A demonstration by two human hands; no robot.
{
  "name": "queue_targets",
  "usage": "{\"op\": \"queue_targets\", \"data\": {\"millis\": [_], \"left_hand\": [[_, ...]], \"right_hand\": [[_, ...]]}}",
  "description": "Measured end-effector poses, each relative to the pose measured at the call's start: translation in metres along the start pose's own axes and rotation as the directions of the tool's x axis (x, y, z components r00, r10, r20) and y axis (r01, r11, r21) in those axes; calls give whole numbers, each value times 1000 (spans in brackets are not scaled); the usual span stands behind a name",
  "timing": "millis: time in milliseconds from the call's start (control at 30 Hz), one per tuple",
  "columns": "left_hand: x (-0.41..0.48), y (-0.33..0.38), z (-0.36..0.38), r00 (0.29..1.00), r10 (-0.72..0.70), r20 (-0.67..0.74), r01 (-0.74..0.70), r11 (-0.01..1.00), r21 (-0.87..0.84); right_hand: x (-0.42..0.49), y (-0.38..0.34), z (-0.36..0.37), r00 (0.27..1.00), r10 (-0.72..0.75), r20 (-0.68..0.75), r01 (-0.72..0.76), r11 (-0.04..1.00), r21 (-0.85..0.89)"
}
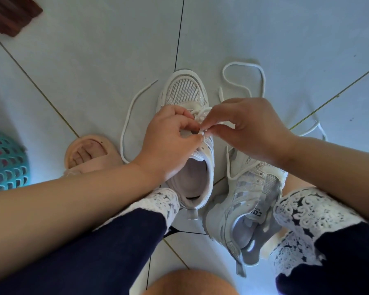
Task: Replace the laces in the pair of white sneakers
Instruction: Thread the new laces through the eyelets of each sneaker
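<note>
A white mesh-toed sneaker [185,90] stands upright on the tiled floor, toe pointing away from me. My left hand [168,141] and my right hand [249,128] meet over its eyelets, each pinching the white lace [127,116] at the tongue. One lace end trails in a loop to the left of the shoe, the other loops to the right [243,67]. The second sneaker [249,201] lies tipped on its side at the right, by my right knee. Its own lace [228,167] hangs loose.
My foot in a pink slipper [87,152] rests left of the shoe. A teal plastic basket [4,160] sits at the left edge, a dark wooden piece [11,13] at the top left. My knees in dark lace-trimmed trousers frame the shoes.
</note>
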State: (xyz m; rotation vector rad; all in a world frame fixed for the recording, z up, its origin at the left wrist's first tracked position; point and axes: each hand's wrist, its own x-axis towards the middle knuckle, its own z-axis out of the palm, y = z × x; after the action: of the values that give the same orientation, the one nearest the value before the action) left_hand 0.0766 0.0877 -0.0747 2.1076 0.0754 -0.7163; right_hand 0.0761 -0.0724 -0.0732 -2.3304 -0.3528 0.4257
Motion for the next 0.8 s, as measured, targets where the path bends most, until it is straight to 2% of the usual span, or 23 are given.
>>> {"op": "queue_targets", "data": {"millis": [100, 200, 300, 367, 400, 467, 533, 567, 600, 633, 667, 700, 733, 800], "left_hand": [[0, 0, 0, 1000, 23, -1, -23, 1000, 7], [5, 2, 1, 999, 42, -33, -41, 999, 13], [10, 3, 2, 998, 39, -53, -37, 999, 32], [11, 1, 2, 997, 53, -61, -50, 997, 56], [11, 0, 2, 996, 65, -67, -60, 996, 68], [11, -2, 1, 994, 84, -71, -77, 992, 96], [12, -2, 0, 993, 100, -63, -92, 988, 121], [13, -2, 0, 992, 106, -61, -98, 987, 126], [13, -2, 0, 992, 108, -59, -100, 987, 127], [13, -2, -1, 993, 108, -56, -100, 987, 127], [13, -1, -1, 993, 108, -55, -100, 987, 127], [13, -1, 0, 993, 107, -55, -99, 987, 126], [12, -1, 0, 993, 104, -52, -97, 988, 122], [12, -1, 0, 993, 109, -50, -102, 987, 121]], "right_hand": [[-3, -2, -1, 996, -16, -87, 18, 1000, 21], [-7, -3, -8, 965, 161, -207, -118, 972, 204], [-5, -5, -13, 959, 201, -198, -168, 970, 176], [-3, -9, -17, 953, 262, -154, -197, 919, 342], [-2, -13, -19, 946, 311, -97, -222, 833, 506], [-5, -20, -27, 919, 389, 64, -264, 488, 832], [-14, -19, -46, 894, 392, 217, -299, 162, 940], [-18, -17, -57, 885, 359, 298, -345, 71, 936], [-22, -13, -66, 862, 333, 381, -423, 60, 904], [-24, -6, -71, 817, 366, 446, -519, 127, 846], [-26, 2, -70, 761, 454, 465, -614, 271, 741], [-28, 10, -66, 710, 559, 427, -691, 437, 576], [-27, 14, -57, 687, 637, 349, -723, 557, 408], [-20, 12, -37, 722, 640, 262, -692, 673, 262]]}}
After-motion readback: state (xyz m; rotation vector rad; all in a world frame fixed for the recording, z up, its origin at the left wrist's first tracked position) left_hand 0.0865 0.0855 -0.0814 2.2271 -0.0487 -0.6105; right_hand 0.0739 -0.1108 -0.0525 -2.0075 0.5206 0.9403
